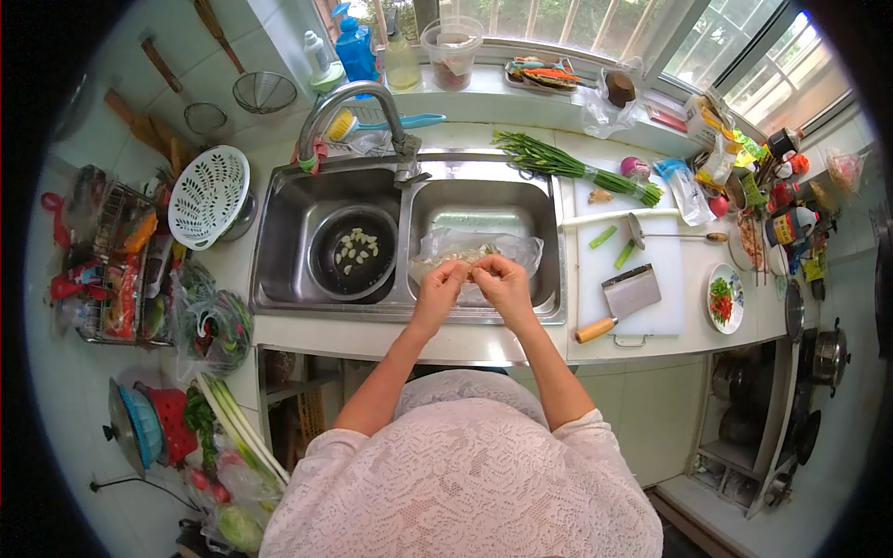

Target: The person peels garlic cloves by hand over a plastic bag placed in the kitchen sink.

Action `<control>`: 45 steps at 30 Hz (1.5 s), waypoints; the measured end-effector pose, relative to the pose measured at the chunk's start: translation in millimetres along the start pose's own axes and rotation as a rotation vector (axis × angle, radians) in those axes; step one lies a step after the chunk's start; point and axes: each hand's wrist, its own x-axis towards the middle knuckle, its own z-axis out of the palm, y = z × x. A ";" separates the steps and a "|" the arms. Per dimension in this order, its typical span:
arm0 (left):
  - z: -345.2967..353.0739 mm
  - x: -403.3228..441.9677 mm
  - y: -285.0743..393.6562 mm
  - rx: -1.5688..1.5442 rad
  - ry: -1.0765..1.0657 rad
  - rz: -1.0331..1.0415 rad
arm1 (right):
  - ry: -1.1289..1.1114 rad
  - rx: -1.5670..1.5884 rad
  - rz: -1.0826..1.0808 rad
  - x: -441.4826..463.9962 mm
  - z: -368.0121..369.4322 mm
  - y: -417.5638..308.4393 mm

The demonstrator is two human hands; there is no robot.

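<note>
Pinching a small piece (pixel 472 267), apparently garlic, between my left hand (pixel 445 281) and right hand (pixel 502 282), I'd best peel low over the plastic bag (pixel 527 251) beneath, keeping scraps (pixel 478 251) off the cloves (pixel 350 252) in the bowl (pixel 372 276) at nine o'clock.

The person's left forearm (pixel 395 349) and right forearm (pixel 547 363) were bare and reached forward from bent elbows held out to either side, slanting inward so that the two arms narrowed toward each other. Both wrists stood raised, roughly in line with the forearms, with the backs of the hands turned upward. The left hand (pixel 446 284) and right hand (pixel 502 284) met in front of the torso at its midline, fingers curled and fingertips drawn together in a pinch, nearly touching across the middle; what lay between the fingertips was too small to make out
</note>
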 end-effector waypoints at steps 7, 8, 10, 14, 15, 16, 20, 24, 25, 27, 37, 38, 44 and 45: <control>-6.7 3.9 5.3 -0.300 0.150 -0.066 | 0.020 0.039 0.034 5.3 -1.2 21.6; -9.2 3.7 7.6 -0.214 0.149 -0.048 | 0.068 0.030 0.039 6.6 -2.1 21.7; -9.1 4.6 9.1 -0.130 0.146 -0.032 | 0.095 -0.114 -0.064 16.0 -7.9 31.8; -10.3 8.0 1.6 0.246 0.126 0.166 | 0.155 -0.398 -0.361 26.2 -2.9 28.1; -10.2 7.6 -0.1 0.342 0.123 0.253 | 0.154 -0.398 -0.361 26.7 -0.8 23.1; -10.5 6.6 -2.0 0.342 0.123 0.253 | 0.088 -0.399 -0.414 26.6 0.3 18.0; -6.6 3.0 12.2 0.545 0.154 0.265 | -0.069 -0.503 -0.514 26.1 0.5 5.0; -9.1 5.3 16.2 0.615 0.148 0.313 | -0.109 -0.538 -0.517 31.1 -2.4 8.0; -9.0 5.0 18.0 0.615 0.148 0.312 | -0.115 -0.532 -0.529 31.8 -2.8 9.0; -7.5 4.6 21.8 0.611 0.142 0.309 | -0.120 -0.527 -0.540 31.9 -2.1 7.8; 0.7 6.1 13.4 0.466 0.253 0.368 | 0.033 -0.453 -0.466 27.4 16.9 9.1; 0.7 5.5 14.2 0.424 0.255 0.371 | 0.033 -0.459 -0.477 27.6 17.7 8.9; 1.8 4.1 12.9 0.181 0.256 0.205 | 0.102 -0.521 -0.620 31.1 24.8 11.1; 1.3 4.7 11.5 0.140 0.259 0.153 | 0.102 -0.522 -0.620 32.5 24.3 14.7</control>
